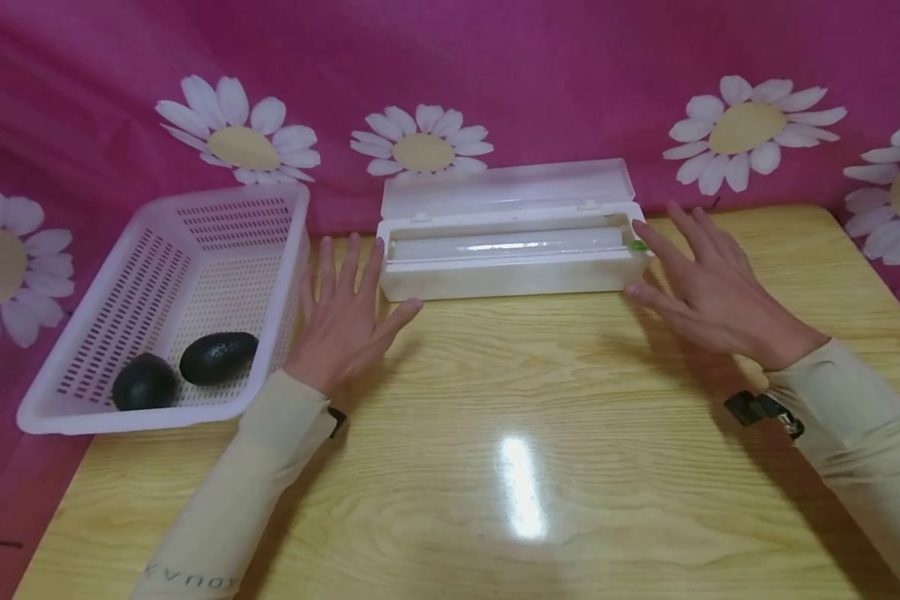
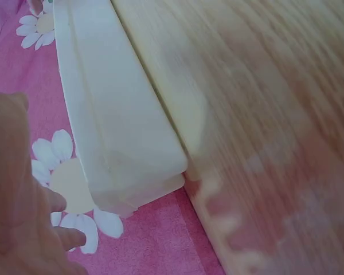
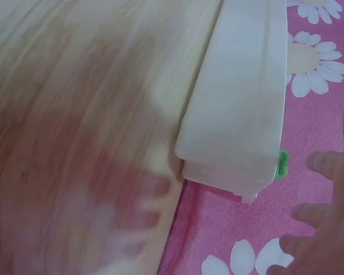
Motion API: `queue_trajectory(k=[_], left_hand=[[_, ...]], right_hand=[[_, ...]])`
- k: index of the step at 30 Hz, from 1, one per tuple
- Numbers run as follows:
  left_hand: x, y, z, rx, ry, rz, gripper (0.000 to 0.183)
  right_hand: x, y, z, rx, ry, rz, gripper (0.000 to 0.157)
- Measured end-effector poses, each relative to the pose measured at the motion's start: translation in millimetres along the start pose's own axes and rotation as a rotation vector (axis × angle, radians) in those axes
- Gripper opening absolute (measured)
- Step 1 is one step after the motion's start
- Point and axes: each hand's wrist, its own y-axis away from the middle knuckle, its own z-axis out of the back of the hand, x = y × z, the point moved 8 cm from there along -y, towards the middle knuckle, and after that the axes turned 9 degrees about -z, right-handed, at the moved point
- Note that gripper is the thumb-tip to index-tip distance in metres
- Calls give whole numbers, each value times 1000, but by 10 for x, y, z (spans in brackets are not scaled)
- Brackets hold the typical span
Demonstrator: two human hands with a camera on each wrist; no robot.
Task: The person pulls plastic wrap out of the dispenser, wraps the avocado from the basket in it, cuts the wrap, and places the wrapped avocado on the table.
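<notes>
A long white cling film dispenser point(image 1: 513, 279) stands at the back of the table with its lid point(image 1: 510, 187) raised. Inside lies a roll of clear-wrapped film point(image 1: 510, 243), and a small green slider point(image 1: 637, 246) shows at the right end. My left hand point(image 1: 341, 333) is spread beside the dispenser's left end, fingers straight and holding nothing. On the other side, my right hand point(image 1: 712, 287) has its fingers spread near the right end, also holding nothing. Both wrist views show the dispenser's front and one end, with the green slider point(image 3: 282, 164) visible in the right one.
Left of my left hand is a white perforated plastic basket point(image 1: 161, 312). Two dark avocados, one rounder point(image 1: 145, 383) and one longer point(image 1: 219, 358), lie at its near end. A pink cloth with daisies point(image 1: 540, 75) hangs behind the wooden table point(image 1: 435, 467).
</notes>
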Motion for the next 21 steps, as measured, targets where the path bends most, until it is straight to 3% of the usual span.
queue_trajectory(k=[9,21], left_hand=[[-74,-78,28,-90,5,-78,91],[-146,-189,-6,-135,46,-128,88]], right_hand=[[124,-84,25,-70,-91,100,73],[262,-197,-4,-50,-135,78,76]])
